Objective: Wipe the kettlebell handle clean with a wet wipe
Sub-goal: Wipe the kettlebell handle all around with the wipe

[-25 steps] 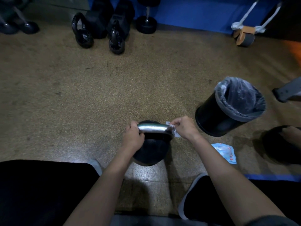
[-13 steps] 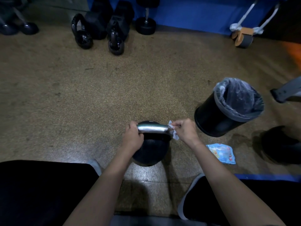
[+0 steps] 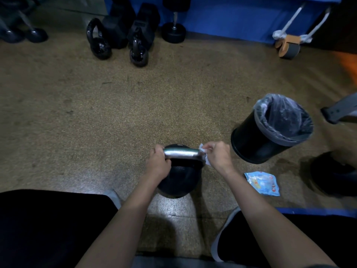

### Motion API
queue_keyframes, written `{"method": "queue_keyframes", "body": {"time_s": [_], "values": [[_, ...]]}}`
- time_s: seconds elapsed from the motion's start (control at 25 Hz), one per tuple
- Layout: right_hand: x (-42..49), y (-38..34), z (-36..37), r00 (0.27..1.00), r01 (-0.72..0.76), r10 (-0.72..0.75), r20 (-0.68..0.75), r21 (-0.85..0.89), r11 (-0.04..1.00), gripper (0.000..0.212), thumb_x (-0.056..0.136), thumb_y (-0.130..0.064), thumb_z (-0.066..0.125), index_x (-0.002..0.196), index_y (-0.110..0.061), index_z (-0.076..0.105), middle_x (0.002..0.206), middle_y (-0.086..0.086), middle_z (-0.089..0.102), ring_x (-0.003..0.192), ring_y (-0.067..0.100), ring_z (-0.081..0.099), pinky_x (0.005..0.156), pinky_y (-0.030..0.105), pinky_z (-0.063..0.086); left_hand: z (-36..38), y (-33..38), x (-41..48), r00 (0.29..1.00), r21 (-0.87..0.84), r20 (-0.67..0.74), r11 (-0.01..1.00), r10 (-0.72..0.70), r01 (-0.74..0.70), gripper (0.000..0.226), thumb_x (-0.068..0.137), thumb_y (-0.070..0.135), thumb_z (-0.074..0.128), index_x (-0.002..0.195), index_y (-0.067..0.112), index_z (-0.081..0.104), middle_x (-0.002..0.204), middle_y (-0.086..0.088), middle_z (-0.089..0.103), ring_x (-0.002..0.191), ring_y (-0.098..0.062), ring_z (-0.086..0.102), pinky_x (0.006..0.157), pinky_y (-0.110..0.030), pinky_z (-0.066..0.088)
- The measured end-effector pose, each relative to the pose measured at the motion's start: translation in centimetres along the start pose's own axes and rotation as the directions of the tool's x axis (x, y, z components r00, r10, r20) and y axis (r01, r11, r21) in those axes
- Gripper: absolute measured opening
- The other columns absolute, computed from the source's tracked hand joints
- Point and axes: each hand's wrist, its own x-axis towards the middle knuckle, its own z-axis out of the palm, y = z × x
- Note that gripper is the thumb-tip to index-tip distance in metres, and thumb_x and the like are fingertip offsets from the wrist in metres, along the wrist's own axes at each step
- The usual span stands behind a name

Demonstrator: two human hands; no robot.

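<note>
The kettlebell [image 3: 177, 182] is showing a black body, while its handle [image 3: 183, 153] is gleaming silver-grey with a faint grainy sheen; the wet wipe [image 3: 206, 161] is showing white; the floor [image 3: 135, 113] is lying tan-brown, finely speckled all over; the bin [image 3: 249, 140] is standing black, its liner [image 3: 286, 120] looking translucent grey; the packet [image 3: 262, 182] is showing pale blue with small red and yellow marks; the small kettlebell [image 3: 98, 45] far back on the left is shining glossy black; the padding [image 3: 222, 14] beyond is showing plain blue; the roller [image 3: 287, 48] is showing a tan side and a grey tread; the trousers [image 3: 48, 225] are reading black, the shoe [image 3: 218, 236] being edged in white.
</note>
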Motion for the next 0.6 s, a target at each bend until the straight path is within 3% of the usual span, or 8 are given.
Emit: {"method": "queue_keyframes", "body": {"time_s": [0.12, 0.24, 0.36, 0.44, 0.6], "values": [[-0.8, 0.3, 0.4, 0.997, 0.073, -0.071, -0.040, 0.040, 0.997, 0.019, 0.086, -0.002, 0.060, 0.092, -0.011, 0.075, 0.097, 0.005, 0.073, 0.088, 0.014, 0.064, 0.064, 0.004, 0.033, 0.0, 0.0, 0.1, 1.000, -0.007, 0.004, 1.000, 0.000, 0.000, 0.035, 0.085, 0.012, 0.053, 0.117, 0.011, 0.039, 0.123, -0.016, 0.047, 0.110, -0.038, 0.051, 0.097, -0.045, 0.043], [-0.4, 0.3, 0.1, 0.999, 0.036, -0.035, -0.030, 0.032, 0.999, 0.017, 0.084, -0.004, 0.063, 0.093, -0.011, 0.075, 0.099, 0.006, 0.074, 0.094, 0.019, 0.066, 0.075, 0.011, 0.037, 0.0, 0.1, 0.1, 1.000, -0.004, 0.009, 1.000, 0.004, -0.004, 0.035, 0.085, 0.011, 0.052, 0.117, 0.011, 0.039, 0.124, -0.016, 0.046, 0.109, -0.038, 0.052, 0.096, -0.045, 0.043], [-0.8, -0.4, 0.1, 0.997, 0.072, -0.070, -0.037, 0.039, 0.997, 0.017, 0.081, -0.003, 0.064, 0.090, -0.011, 0.075, 0.092, 0.007, 0.074, 0.088, 0.020, 0.067, 0.074, 0.017, 0.043, 0.1, 0.0, 0.2, 1.000, 0.004, 0.004, 1.000, 0.003, -0.003, 0.036, 0.085, 0.011, 0.052, 0.119, 0.010, 0.040, 0.124, -0.016, 0.046, 0.110, -0.037, 0.051, 0.096, -0.044, 0.043], [-1.4, -0.3, 0.3, 0.992, 0.109, -0.106, -0.062, 0.045, 0.993, 0.019, 0.082, -0.001, 0.061, 0.090, -0.011, 0.075, 0.091, 0.007, 0.074, 0.086, 0.019, 0.066, 0.070, 0.012, 0.039, 0.1, 0.0, 0.2, 1.000, 0.005, 0.005, 1.000, -0.002, 0.002, 0.035, 0.085, 0.012, 0.052, 0.118, 0.011, 0.040, 0.124, -0.016, 0.046, 0.110, -0.037, 0.051, 0.096, -0.043, 0.043], [-1.0, 0.0, 0.1, 0.998, 0.016, -0.013, -0.065, 0.056, 0.998, 0.017, 0.083, -0.003, 0.063, 0.093, -0.010, 0.075, 0.099, 0.007, 0.074, 0.094, 0.019, 0.067, 0.073, 0.009, 0.035, 0.1, 0.0, 0.2, 1.000, 0.005, 0.010, 1.000, 0.002, -0.002, 0.035, 0.086, 0.011, 0.051, 0.118, 0.011, 0.039, 0.124, -0.015, 0.046, 0.110, -0.036, 0.051, 0.095, -0.042, 0.042]]}}
